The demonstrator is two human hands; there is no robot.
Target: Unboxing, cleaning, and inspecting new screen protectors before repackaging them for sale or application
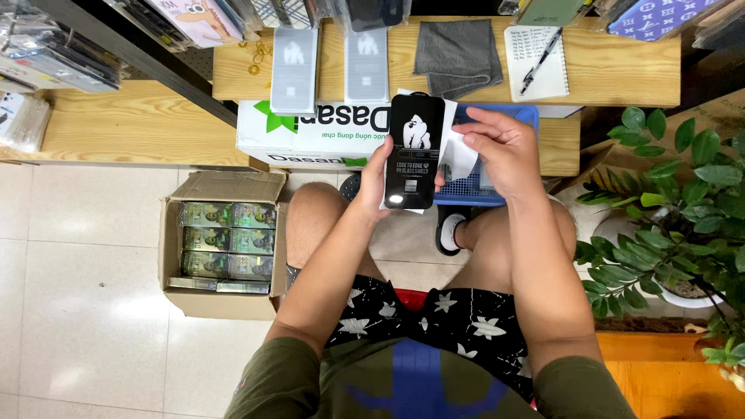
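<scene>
I sit looking down at my lap. My left hand [375,180] grips the left edge of a black flat screen-protector package [414,151], held upright in front of me. My right hand [503,151] pinches a white sheet [459,157] that sticks out from the package's right side. Both hands hover above my knees, in front of a blue plastic basket [504,116].
A wooden shelf [605,74] ahead carries two grey packages [295,70], a grey cloth [458,54] and a notebook with a pen [538,62]. A white carton [310,136] lies below. An open cardboard box [221,244] of small packs stands left; a potted plant [675,209] right.
</scene>
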